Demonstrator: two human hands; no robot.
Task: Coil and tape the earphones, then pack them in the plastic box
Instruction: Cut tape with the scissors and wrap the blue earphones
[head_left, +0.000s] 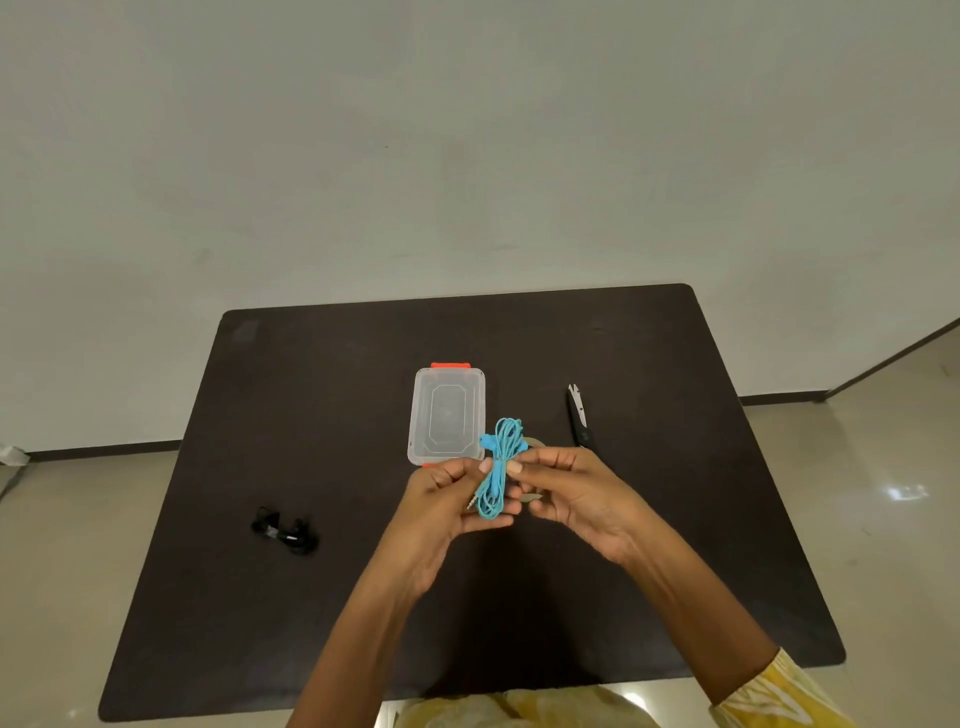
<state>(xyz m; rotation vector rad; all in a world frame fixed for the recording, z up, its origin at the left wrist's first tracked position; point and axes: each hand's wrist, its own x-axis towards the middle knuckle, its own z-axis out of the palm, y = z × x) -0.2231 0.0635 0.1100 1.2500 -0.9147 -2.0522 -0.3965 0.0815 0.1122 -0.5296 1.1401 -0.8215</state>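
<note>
Both hands (519, 499) pinch blue earphones (498, 467) (no labels legible).

Both hands meet above the middle of the dark table (363, 649), the left hand (441, 512) and right hand (576, 499) pinching a blue earphone bundle (497, 467) between them, so that central spot is blocked. Just beyond them sits the clear plastic box (448, 414), lid on, its near end almost under the left fingers. A tape roll (534, 445) hides mostly behind the right hand. Scissors (577, 415) lie to the right, apart from the box, leaving a lane between. Black earphones (284, 530) sit off to the left, well apart. Far strip behind the box is open, and so are both front corners.
</note>
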